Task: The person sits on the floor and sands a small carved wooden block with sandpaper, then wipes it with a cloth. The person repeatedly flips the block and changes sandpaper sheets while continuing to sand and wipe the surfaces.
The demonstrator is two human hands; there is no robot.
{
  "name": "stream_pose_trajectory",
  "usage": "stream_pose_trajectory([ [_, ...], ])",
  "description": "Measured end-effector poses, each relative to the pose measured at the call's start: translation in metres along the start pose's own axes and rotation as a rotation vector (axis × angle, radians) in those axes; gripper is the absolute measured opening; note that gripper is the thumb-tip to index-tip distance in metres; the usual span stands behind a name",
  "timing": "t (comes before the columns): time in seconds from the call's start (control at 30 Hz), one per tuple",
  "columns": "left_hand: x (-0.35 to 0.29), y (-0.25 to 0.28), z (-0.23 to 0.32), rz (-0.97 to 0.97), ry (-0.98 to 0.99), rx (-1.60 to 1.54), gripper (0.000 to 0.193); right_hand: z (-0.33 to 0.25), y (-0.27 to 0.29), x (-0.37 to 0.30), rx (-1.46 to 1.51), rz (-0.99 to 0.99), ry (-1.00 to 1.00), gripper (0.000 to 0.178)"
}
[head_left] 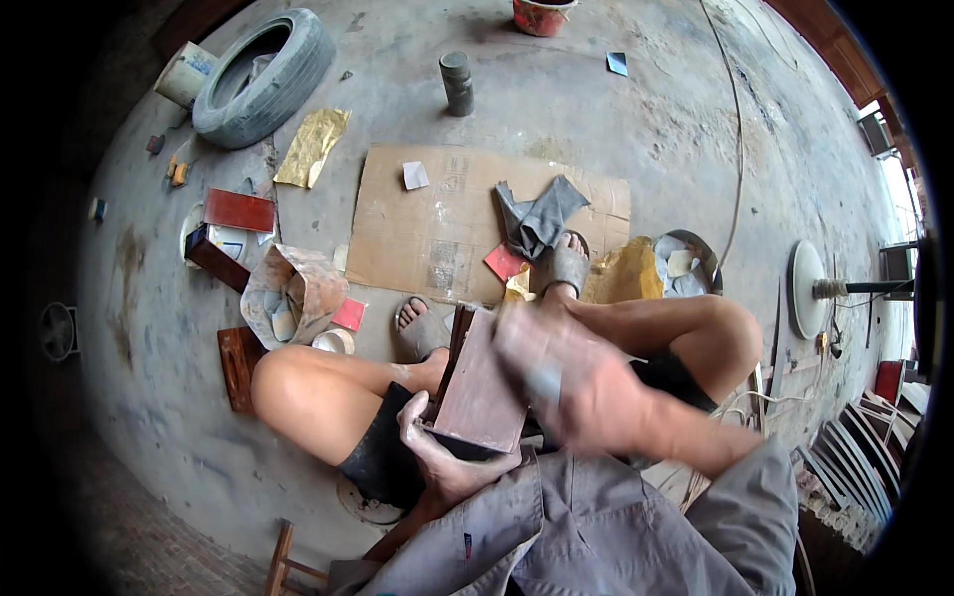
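Clamping the lower end of a brown box-like wooden piece [482, 387] between thumb and fingers, the left hand [449, 465] sits at the lower middle of the frame, the piece tilted above the lap. The right hand [588, 392] lies over the piece's right side (badly blurred, so I cannot tell whether its fingers are closed on anything).

Left of centre, one crumpled bag [260, 295] gapes, several greyish scraps [283, 324] inside it. Right of centre, one round tin [708, 252] holds more grey pieces [683, 264]. Just below the bag is one white tub [334, 342], its contents unclear. Two buckets show: one red [543, 20] at the top edge, one pale [186, 75] tilted beside the single tyre [298, 84] at upper left.

Three other wooden pieces [239, 211] lie at left, and two red squares [348, 314] near the feet. One grey cloth [542, 217] rests on one cardboard sheet [397, 228].
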State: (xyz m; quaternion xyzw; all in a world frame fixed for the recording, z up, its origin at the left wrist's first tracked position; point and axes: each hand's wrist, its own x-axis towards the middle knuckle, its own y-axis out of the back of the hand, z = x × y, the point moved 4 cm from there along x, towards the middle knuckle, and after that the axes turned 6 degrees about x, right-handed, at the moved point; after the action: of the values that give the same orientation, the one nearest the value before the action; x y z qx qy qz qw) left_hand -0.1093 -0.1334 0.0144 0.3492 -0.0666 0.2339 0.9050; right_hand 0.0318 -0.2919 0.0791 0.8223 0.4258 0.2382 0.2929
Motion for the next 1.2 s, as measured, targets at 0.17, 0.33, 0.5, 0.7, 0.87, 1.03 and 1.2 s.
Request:
stream_pose_trajectory([
  [0.17, -0.003, -0.008, 0.003, -0.151, -0.085, -0.120, 0.123, 0.050, 0.011, 0.056, -0.028, 0.307, -0.165, 0.064],
  [0.33, 0.007, -0.005, 0.011, -0.120, -0.184, -0.074, 0.117, -0.058, -0.054, 0.059, 0.095, 0.046, 0.188, 0.079],
  [0.5, -0.032, -0.015, -0.030, -0.059, -0.085, -0.124, 0.117, 0.005, -0.020, 0.078, 0.049, 0.205, -0.044, 0.067],
  [0.7, -0.030, -0.021, -0.024, 0.002, -0.077, -0.092, 0.118, -0.022, -0.028, 0.053, 0.116, 0.219, 0.017, 0.074],
  [0.87, -0.010, -0.013, -0.011, -0.033, -0.100, -0.006, 0.118, -0.033, -0.034, 0.042, 0.128, 0.177, 0.057, 0.078],
  [1.03, -0.019, -0.009, -0.019, 0.019, -0.047, -0.075, 0.120, 0.066, 0.010, 0.007, 0.597, 0.564, -0.362, 0.049],
  [1.2, -0.013, -0.008, -0.018, -0.017, -0.053, -0.111, 0.124, 0.073, 0.005, -0.045, 0.184, 0.438, -0.380, 0.025],
])
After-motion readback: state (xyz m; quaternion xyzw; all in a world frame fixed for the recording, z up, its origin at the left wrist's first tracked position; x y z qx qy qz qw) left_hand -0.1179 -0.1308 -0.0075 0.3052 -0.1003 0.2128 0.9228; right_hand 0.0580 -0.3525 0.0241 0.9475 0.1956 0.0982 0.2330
